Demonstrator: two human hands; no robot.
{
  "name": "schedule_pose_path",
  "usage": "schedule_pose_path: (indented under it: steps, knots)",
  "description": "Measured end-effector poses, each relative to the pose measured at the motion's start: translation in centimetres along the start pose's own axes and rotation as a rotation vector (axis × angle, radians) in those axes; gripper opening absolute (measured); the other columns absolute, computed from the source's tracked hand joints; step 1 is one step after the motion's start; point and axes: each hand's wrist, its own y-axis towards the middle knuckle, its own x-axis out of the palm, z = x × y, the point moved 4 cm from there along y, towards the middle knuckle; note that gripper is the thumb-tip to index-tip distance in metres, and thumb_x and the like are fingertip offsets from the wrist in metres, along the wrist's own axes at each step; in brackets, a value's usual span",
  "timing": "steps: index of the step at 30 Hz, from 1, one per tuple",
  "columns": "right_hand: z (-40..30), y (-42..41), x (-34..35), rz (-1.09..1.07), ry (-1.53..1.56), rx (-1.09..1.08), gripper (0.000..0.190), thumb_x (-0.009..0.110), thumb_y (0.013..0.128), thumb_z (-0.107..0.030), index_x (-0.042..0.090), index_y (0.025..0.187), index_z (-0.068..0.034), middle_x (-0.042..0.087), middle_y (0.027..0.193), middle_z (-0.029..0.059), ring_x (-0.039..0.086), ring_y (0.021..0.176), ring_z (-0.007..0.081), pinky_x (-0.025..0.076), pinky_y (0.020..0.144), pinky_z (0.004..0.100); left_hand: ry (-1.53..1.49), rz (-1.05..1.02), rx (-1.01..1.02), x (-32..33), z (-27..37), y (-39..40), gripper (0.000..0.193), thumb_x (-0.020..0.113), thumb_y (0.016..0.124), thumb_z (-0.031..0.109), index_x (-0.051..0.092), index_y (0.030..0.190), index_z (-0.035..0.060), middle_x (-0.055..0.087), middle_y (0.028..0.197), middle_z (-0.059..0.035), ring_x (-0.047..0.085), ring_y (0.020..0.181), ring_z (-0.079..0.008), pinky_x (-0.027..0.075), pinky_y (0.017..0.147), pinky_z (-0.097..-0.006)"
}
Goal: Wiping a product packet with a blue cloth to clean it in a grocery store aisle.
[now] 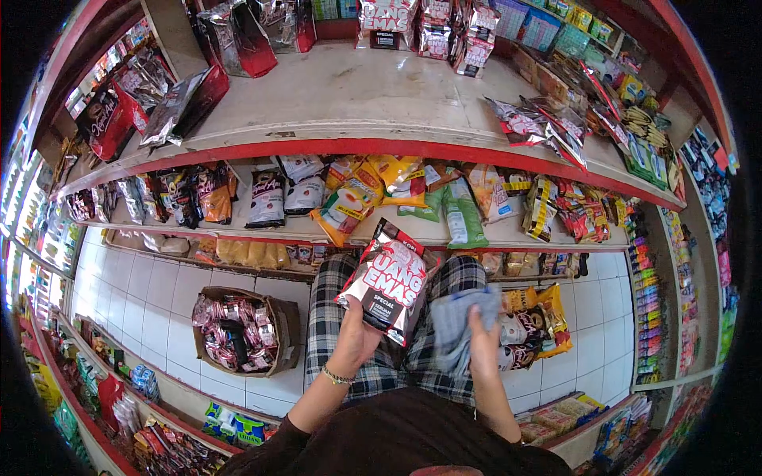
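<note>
My left hand (359, 337) grips the lower end of a coffee packet (390, 282), a shiny red, black and silver pouch with large white lettering. The packet is tilted over my lap, its printed front facing up. In my right hand (483, 336) is a blue-grey cloth (458, 324), bunched, slightly blurred and apart from the packet. Both hands are above my knees in checked trousers (333, 309). Similar packets (387, 24) stand upright at the back of the upper shelf (357, 95).
On the left floor stands a cardboard box (286, 333) of small packets, with a black handheld scanner (235, 342) on top. More coffee packets (527, 333) lie on the right. Ahead, the lower shelf (381, 229) holds assorted pouches (351, 196). Packets (542, 128) lean near the upper shelf's edge.
</note>
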Motion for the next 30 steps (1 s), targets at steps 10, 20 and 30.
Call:
schedule_pose_path:
  steps: [10,20,30]
  knots:
    - [-1.0,-4.4,6.5,-0.635,-0.876,-0.819,0.075,0.052,0.057,-0.007,0.045,0.132,-0.013,0.032,0.145,0.0043,0.023,0.137,0.026,0.005,0.107,0.0514,0.225,0.017,-0.22,2.9,0.6,-0.7,0.077,0.02,0.085,0.065,0.027,0.139,0.0104,0.039,0.136,-0.009,0.04,0.125,-0.0235,0.035,0.102,-0.0415]
    - [-2.6,-4.0,7.6,-0.814,-0.99,-0.941,0.074,0.057,0.054,-0.008,0.05,0.127,-0.015,0.036,0.143,-0.0001,0.026,0.135,0.0229,0.005,0.108,0.0551,0.046,-0.051,-0.339,2.1,0.5,-1.5,0.082,0.014,0.084,0.069,0.028,0.138,0.0099,0.04,0.136,-0.0122,0.04,0.125,-0.0258,0.036,0.101,-0.0417]
    - [-3.7,-3.9,8.7,-0.683,-0.997,-0.947,0.072,0.061,0.054,-0.011,0.051,0.126,-0.017,0.037,0.142,-0.0001,0.025,0.135,0.0255,0.008,0.108,0.0543,-0.071,-0.054,-0.381,2.0,-0.1,-1.3,0.077,0.017,0.086,0.067,0.032,0.136,0.0096,0.044,0.132,-0.0112,0.044,0.121,-0.0243,0.039,0.099,-0.0414]
